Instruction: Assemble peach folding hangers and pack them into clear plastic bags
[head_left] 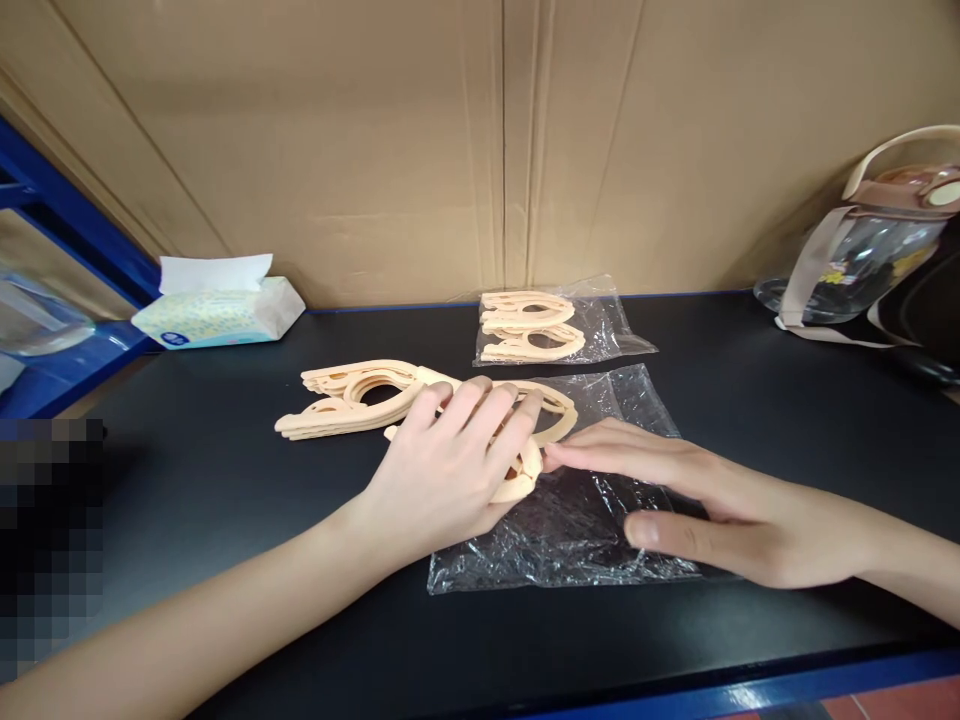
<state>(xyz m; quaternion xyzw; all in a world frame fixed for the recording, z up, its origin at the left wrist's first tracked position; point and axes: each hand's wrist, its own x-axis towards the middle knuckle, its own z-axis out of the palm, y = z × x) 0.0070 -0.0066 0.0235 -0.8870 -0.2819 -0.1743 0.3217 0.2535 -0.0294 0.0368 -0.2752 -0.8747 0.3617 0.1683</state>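
My left hand (457, 460) is wrapped over a cream-coloured folding clothes hanger (517, 487), its fingers hiding much of it. Just behind, partly covered by that hand, lie more cream hangers (559, 425). To the left rests a stack of folded hangers (352, 400). Under both hands a clear plastic bag (555, 550) is spread flat on the table. My right hand (712, 500) is open, fingers stretched toward the held hanger and thumb apart. Its fingertips come close to the hanger's right end; whether they touch I cannot tell.
A second clear bag with cream hangers inside (532, 325) lies at the back of the black table (360, 630). A tissue pack (217, 310) stands back left, by a blue frame (75, 220). A clear bottle with a strap (862, 255) stands back right. Cardboard (375, 150) forms the back wall.
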